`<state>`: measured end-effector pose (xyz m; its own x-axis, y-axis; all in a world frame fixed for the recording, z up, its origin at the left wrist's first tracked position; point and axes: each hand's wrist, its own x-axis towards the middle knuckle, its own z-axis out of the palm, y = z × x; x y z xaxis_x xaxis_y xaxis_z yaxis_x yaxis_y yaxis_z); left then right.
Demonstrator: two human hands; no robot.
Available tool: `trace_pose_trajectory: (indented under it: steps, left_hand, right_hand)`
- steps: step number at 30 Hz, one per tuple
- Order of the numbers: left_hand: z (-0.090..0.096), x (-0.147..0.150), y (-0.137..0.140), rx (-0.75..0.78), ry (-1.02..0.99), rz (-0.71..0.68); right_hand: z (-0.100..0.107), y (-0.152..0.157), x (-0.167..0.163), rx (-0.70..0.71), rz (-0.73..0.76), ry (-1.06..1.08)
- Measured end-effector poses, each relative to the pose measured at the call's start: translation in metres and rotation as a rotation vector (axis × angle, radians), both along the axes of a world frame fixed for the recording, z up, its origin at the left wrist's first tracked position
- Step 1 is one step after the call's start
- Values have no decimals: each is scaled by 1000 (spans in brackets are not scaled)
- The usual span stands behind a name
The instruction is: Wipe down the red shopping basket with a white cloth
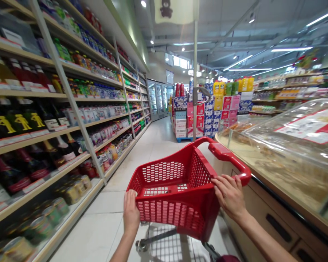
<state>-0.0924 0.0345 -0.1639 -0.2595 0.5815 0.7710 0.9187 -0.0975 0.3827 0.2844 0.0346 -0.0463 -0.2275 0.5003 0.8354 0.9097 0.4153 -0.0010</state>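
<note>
A red plastic shopping cart (171, 214) stands sideways in the aisle in front of me, its handle to the right. No goods show inside the part of its basket that I can see. My left hand (131, 211) is closed over the rim at the basket's left end, thumb side hidden. Over the rim at the right end, just below the cart's handle (229, 156), my right hand (231, 194) is curled with its fingers on the red plastic. Below the basket, part of the grey frame and a wheel (141, 245) are visible.
Long shelves (79, 127) of bottles, cans and packs line the left side. A glass-topped display counter (278, 145) runs close on the right. Ahead stand stacked drink cartons (196, 120) on a blue pallet, a grey post (195, 65) and glass-door fridges (157, 96) farther back.
</note>
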Motion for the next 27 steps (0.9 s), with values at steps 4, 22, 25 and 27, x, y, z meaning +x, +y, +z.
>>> trace_pose_trajectory:
  steps: [4,22,25,27]
  left_hand:
    - [4,34,1,-87,155,-287]
    - [3,18,3,82,-14,-70]
    - [5,50,4,85,39,-181]
    - [7,77,3,21,117,-351]
  right_hand:
    - [-1,3,3,-19,13,-4]
    - [0,7,9,-18,-5,-34]
    - [-1,9,7,-4,-19,-3]
    - [-2,11,10,6,-9,-18]
